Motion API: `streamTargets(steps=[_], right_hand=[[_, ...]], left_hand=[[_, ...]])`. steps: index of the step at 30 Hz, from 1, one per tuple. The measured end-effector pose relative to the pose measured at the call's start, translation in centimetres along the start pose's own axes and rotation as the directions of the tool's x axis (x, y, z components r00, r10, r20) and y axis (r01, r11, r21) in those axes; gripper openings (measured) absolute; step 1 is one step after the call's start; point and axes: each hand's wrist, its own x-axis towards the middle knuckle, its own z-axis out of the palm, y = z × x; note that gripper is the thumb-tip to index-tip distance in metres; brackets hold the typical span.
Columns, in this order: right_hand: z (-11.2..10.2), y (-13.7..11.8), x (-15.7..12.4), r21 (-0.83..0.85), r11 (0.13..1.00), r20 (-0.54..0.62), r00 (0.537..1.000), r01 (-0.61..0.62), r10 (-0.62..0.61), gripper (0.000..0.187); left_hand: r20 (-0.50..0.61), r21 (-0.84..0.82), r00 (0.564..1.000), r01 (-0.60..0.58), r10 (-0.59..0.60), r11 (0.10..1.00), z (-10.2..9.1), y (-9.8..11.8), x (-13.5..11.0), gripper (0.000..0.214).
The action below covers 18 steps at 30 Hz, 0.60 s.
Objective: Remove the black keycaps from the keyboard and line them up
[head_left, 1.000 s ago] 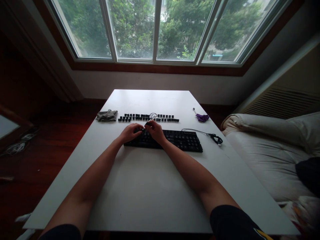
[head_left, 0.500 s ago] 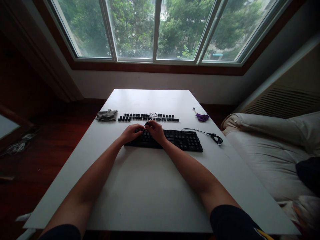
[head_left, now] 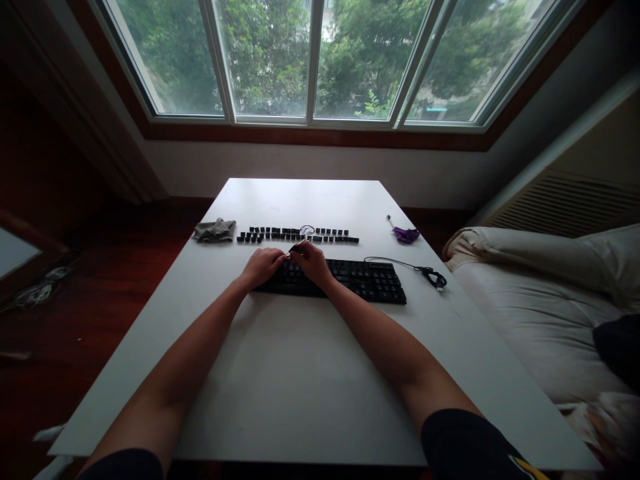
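A black keyboard [head_left: 345,277] lies across the white table, its left part beneath my hands. My left hand [head_left: 264,265] is closed over the keyboard's upper left, fingertips meeting those of my right hand; whatever it pinches is too small to make out. Curled beside it, my right hand [head_left: 311,259] is closed on what looks like a keycap puller, whose thin pale ring [head_left: 307,230] sticks out beyond the fingers. A small dark piece shows at the right fingertips. Behind the hands, loose black keycaps [head_left: 337,239] stand in rows.
A crumpled grey cloth [head_left: 215,231] lies left of the keycaps. On the right are a purple cloth [head_left: 406,235], with a thin light-coloured stick beside it, and the keyboard's bundled cable [head_left: 433,277]. A sofa [head_left: 500,287] borders the table's right side.
My left fingers have drawn closer together and slightly up against the right fingertips. My right hand has hardly moved. The keyboard and keycaps stay where they were.
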Motion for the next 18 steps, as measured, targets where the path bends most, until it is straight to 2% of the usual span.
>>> streamTargets(steps=[5, 8, 13, 18], right_hand=[[0.09, 0.33, 0.31, 0.078, 0.996, -0.007, 0.999, -0.042, 0.043, 0.030], [0.01, 0.53, 0.59, 0.160, 0.984, -0.005, 0.996, -0.084, 0.086, 0.036], [-0.22, 0.63, 0.85, 0.297, 0.949, 0.004, 0.994, -0.110, 0.114, 0.041], [-0.32, 0.49, 0.88, 0.330, 0.936, 0.014, 0.992, -0.122, 0.125, 0.044]], left_hand=[[-0.032, 0.007, 0.999, -0.001, 0.001, 1.000, -0.03, 0.28, -0.07, 0.037], [-0.062, -0.142, 0.998, 0.023, -0.032, 0.990, -0.03, 0.29, -0.17, 0.032], [-0.068, -0.440, 0.993, 0.054, -0.093, 0.896, 0.18, 0.30, -0.22, 0.031], [-0.046, -0.514, 0.995, 0.049, -0.085, 0.856, 0.44, 0.10, -0.12, 0.032]])
